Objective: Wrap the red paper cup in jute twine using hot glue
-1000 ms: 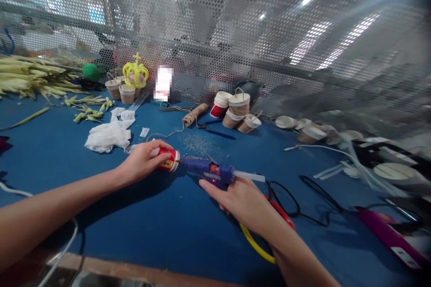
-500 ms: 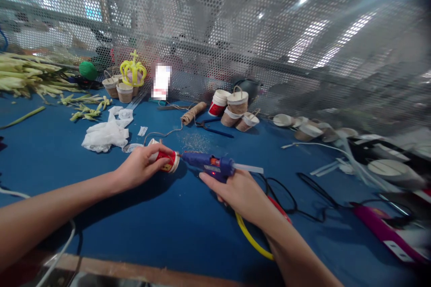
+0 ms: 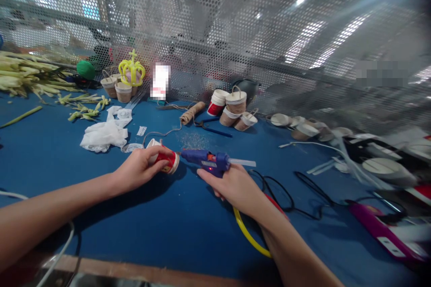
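Note:
My left hand (image 3: pixel 141 166) is closed around a red and white paper cup (image 3: pixel 172 163), which lies tilted on its side over the blue table. Gripped in my right hand (image 3: pixel 232 184) is a blue hot glue gun (image 3: pixel 202 158), with a clear glue stick (image 3: pixel 243 162) sticking out of its back and a red light lit on its body. The gun's nozzle points left and meets the cup's end, or comes very close to it; I cannot tell which. Twine (image 3: pixel 164 134) runs from a roll of twine (image 3: pixel 192 113) toward the cup.
Blue-handled pliers (image 3: pixel 215 130) lie behind the glue gun. Small twine-wrapped buckets (image 3: pixel 236 102) stand by the perforated metal screen (image 3: pixel 202 18). White crumpled fabric (image 3: pixel 104 136) rests at left. Black cable (image 3: pixel 286 195), a yellow ring (image 3: pixel 247 235) and a purple power strip (image 3: pixel 380 233) lie at right.
The view has shifted slightly. My left hand keeps its hold on the cup, and the glue gun stays at the cup's end with a slight change in its angle.

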Demonstrator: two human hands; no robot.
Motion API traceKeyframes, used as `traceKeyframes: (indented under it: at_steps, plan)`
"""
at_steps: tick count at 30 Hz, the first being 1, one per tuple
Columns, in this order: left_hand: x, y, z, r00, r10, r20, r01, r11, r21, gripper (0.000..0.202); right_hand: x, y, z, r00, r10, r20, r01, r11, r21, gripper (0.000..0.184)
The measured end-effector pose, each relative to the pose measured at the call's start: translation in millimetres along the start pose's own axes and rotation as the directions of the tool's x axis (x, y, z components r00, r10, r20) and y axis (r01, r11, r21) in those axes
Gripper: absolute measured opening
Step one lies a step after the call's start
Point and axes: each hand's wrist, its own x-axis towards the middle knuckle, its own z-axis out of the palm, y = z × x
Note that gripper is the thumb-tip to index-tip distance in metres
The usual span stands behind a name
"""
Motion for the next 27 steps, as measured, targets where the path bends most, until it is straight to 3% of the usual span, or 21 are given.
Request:
traceKeyframes:
  at_steps: [8, 13, 17, 27]
  plan:
    - [6.7, -2.0, -1.8, 0.997, -0.062, -0.049, 0.059, 0.997, -0.056, 0.025, -10.6, 2.6, 0.9, 1.0, -0.007, -0.021, 0.005, 0.995, -0.1, 0.042]
    - [9.5, -1.8, -1.7, 0.99, -0.126, -0.056, 0.118, 0.985, -0.129, 0.026, -14.2, 1.9, 2.7, 0.995, -0.096, -0.04, 0.093, 0.994, -0.06, 0.029]
    - [9.0, -2.1, -1.7, 0.988, -0.15, -0.044, 0.143, 0.98, -0.14, 0.026, -13.3, 1.7, 2.0, 0.997, -0.071, -0.016, 0.071, 0.997, -0.024, 0.029]
    - [3.6, -3.3, -0.2, 1.0, -0.006, -0.012, 0.006, 0.999, -0.04, 0.025, -1.1, -1.2, -1.3, 0.999, -0.022, -0.033, 0.022, 1.0, 0.012, 0.035]
